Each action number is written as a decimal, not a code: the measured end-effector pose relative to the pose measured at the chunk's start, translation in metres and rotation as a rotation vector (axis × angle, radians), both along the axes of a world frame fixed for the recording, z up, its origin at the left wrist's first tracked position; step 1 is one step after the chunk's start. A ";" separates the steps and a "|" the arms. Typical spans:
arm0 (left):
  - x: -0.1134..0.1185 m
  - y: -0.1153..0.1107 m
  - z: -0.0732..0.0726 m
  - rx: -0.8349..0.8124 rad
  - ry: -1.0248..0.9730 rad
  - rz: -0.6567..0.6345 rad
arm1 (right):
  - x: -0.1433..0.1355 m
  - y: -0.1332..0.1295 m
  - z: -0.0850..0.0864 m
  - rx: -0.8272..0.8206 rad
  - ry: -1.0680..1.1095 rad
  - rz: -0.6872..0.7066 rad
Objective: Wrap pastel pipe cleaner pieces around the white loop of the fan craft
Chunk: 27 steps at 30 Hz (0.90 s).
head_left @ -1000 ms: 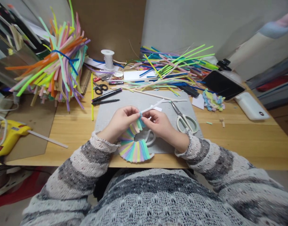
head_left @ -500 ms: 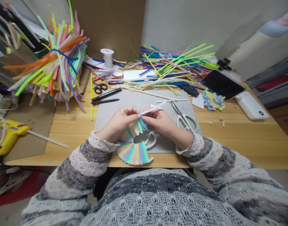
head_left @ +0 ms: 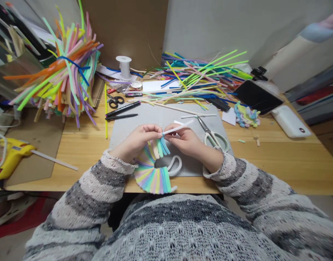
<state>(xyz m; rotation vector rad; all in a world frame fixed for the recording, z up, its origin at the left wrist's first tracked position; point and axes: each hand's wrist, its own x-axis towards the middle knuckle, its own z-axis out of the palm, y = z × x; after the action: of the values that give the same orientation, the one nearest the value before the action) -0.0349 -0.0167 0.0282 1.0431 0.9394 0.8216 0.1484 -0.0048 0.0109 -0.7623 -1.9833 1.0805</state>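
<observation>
A curved fringe of pastel pipe cleaners (head_left: 153, 178) hangs below my hands over the table's front edge, striped yellow, mint, blue and lilac. My left hand (head_left: 146, 139) pinches its upper end between thumb and fingers. From that pinch a white pipe cleaner (head_left: 180, 127) slants up to the right. My right hand (head_left: 185, 139) is closed with its thumb and fingertips at the blue strands beside the left fingertips; what exactly it grips is too small to tell. A white loop (head_left: 175, 165) shows right of the fringe.
Scissors (head_left: 210, 133) lie right of my hands on a grey mat (head_left: 155, 116). Black pens (head_left: 122, 110) and small black scissors (head_left: 114, 101) are left. Loose pipe cleaners (head_left: 207, 74) lie behind, a bundle (head_left: 71, 69) and a yellow glue gun (head_left: 12, 154) left, a phone (head_left: 257, 97) right.
The white pipe cleaner's free end now tilts lower to the right. The right thumb has shifted slightly down and away from the left fingertips. The fringe has swung slightly down and left.
</observation>
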 end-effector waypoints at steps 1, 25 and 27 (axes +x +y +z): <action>-0.001 0.000 0.000 0.000 0.003 -0.014 | 0.001 0.000 0.001 0.078 -0.029 -0.003; -0.001 -0.004 0.003 0.531 0.528 -0.063 | -0.007 -0.011 0.005 -0.715 0.203 -0.180; 0.000 -0.004 0.002 0.513 0.540 -0.042 | -0.009 -0.011 0.005 -0.800 0.262 -0.195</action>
<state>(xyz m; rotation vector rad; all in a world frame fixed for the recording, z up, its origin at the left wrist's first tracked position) -0.0348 -0.0208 0.0299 1.7838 1.1798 0.7770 0.1397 -0.0160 0.0154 -1.1166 -1.1964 1.7669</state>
